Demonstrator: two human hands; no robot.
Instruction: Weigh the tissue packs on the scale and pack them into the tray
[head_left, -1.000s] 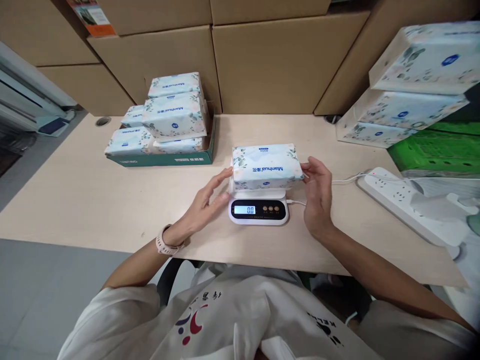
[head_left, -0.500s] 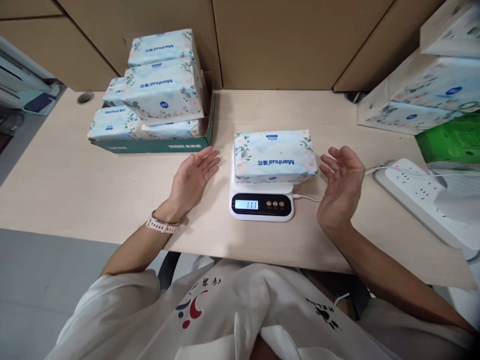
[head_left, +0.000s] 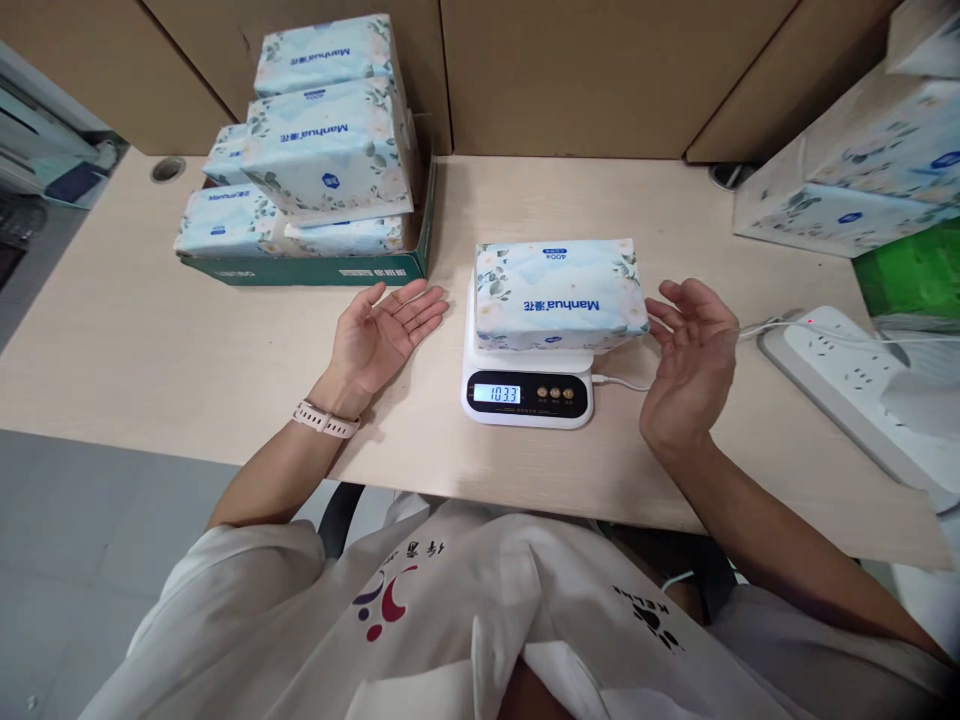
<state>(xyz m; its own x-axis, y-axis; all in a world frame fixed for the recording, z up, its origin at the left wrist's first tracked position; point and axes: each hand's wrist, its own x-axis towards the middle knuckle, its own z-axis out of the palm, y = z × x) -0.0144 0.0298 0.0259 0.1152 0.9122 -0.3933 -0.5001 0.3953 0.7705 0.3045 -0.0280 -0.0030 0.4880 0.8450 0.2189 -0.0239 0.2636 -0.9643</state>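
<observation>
A pale blue flowered tissue pack (head_left: 561, 295) lies alone on a small white digital scale (head_left: 527, 393), whose lit display reads 103.3. My left hand (head_left: 382, 335) rests on the desk to the left of the scale, palm up, fingers spread, holding nothing. On the other side, my right hand (head_left: 690, 355) hovers just beside the pack's right end, palm turned inward and fingers apart, not touching it. A pink watch band circles my left wrist.
A green tray (head_left: 315, 268) with several stacked tissue packs (head_left: 330, 145) stands at the back left. More packs (head_left: 862, 180) are piled at the right above a green crate (head_left: 911, 275). A white power strip (head_left: 840, 385) lies right of the scale. Cardboard boxes (head_left: 562, 70) line the back.
A second ago both hands held the pack's ends on the scale. They let go and drew apart, palms open. The display rose from 0.0 to 103.3.
</observation>
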